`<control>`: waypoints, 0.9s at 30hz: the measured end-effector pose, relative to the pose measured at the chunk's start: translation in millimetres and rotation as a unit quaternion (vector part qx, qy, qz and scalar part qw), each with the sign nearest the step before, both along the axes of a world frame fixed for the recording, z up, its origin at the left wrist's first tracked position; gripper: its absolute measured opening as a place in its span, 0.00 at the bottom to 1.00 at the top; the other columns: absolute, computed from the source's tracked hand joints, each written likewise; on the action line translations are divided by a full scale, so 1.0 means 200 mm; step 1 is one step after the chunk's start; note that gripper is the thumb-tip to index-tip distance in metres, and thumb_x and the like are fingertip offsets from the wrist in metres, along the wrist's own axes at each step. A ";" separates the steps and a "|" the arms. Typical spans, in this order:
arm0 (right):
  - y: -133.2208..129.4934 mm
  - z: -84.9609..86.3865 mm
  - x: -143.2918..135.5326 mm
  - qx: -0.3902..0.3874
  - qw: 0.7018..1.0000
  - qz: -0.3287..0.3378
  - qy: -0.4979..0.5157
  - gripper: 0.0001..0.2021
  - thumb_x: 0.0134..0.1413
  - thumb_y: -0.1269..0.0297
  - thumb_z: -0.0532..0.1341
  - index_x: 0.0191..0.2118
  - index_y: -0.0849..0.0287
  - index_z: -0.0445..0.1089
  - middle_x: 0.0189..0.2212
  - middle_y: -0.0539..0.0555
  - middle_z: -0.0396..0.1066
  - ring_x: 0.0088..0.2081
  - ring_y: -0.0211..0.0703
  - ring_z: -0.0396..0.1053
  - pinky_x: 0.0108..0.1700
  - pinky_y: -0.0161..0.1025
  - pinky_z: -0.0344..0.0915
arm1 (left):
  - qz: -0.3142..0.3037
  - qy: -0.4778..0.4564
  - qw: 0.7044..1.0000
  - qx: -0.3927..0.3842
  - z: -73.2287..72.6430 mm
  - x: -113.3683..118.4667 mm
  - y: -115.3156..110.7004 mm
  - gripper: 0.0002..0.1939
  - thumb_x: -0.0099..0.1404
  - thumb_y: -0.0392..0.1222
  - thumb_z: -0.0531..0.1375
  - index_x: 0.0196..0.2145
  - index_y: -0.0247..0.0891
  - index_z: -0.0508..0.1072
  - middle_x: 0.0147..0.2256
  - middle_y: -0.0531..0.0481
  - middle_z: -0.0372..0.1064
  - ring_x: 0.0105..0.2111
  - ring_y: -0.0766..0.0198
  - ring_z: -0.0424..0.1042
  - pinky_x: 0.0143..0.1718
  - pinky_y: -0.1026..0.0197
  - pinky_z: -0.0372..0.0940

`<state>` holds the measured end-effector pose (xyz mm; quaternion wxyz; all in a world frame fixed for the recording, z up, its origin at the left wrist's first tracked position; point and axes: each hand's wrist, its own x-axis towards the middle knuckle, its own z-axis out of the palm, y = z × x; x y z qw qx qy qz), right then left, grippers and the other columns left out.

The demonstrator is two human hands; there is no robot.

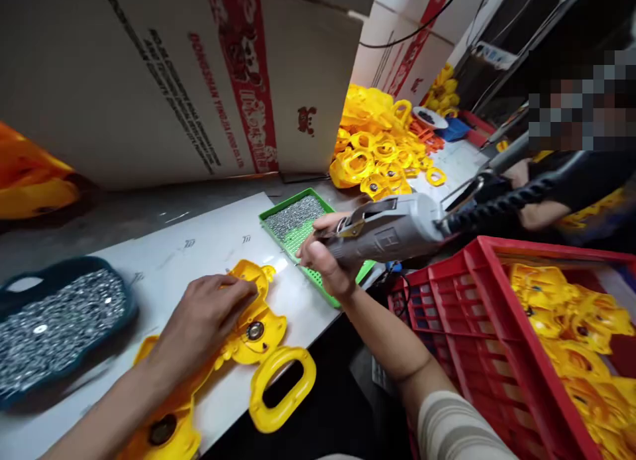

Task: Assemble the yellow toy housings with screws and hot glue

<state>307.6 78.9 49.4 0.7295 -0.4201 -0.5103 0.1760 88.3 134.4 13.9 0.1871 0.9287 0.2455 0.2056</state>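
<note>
My left hand (206, 314) is closed, its fingers curled over the upper part of a yellow plastic shell (271, 327) on the white work board. The shell has a round metallic insert, and a yellow oval ring handle (309, 374) sits at its right, over the board's edge. More yellow plastic with a dark round hole (163, 430) shows under my left forearm. In my right hand (330, 264) is a grey electric screwdriver (392, 238), gripped round its body, with a coiled black cord at its rear. Its tip is hidden behind the hand, above a green perforated tray (325, 294) holding small metal screws.
A dark teal basin (130, 301) of small metal pieces stands at left. Large cardboard boxes (313, 62) rise behind. Yellow parts (377, 158) are heaped farther back. A red crate (489, 301) with yellow parts is at right, and another person's arm (541, 215) shows beyond.
</note>
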 end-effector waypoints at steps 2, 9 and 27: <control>-0.02 0.02 -0.01 0.034 0.999 0.015 0.020 0.14 0.57 0.52 0.59 0.45 0.51 0.60 0.19 0.41 0.58 0.18 0.37 0.60 0.26 0.40 0.67 | -0.015 -0.026 0.999 0.012 -0.01 0.02 0.00 0.10 0.69 0.45 0.53 0.39 0.48 0.74 0.35 0.50 0.75 0.36 0.53 0.72 0.41 0.47 0.62; -0.11 0.11 -0.07 0.055 0.993 0.031 0.100 0.11 0.54 0.57 0.64 0.42 0.49 0.64 0.19 0.41 0.58 0.18 0.35 0.63 0.24 0.36 0.66 | 0.042 0.014 0.997 0.065 0.06 0.05 -0.10 0.12 0.70 0.41 0.55 0.35 0.41 0.78 0.33 0.47 0.78 0.36 0.58 0.73 0.52 0.46 0.58; -0.07 0.15 -0.20 0.021 0.991 0.078 0.111 0.11 0.53 0.53 0.64 0.36 0.50 0.64 0.17 0.43 0.55 0.17 0.38 0.58 0.23 0.41 0.66 | 0.096 0.051 0.981 0.161 0.02 0.02 -0.15 0.12 0.68 0.33 0.55 0.32 0.40 0.76 0.32 0.51 0.78 0.36 0.60 0.72 0.58 0.41 0.54</control>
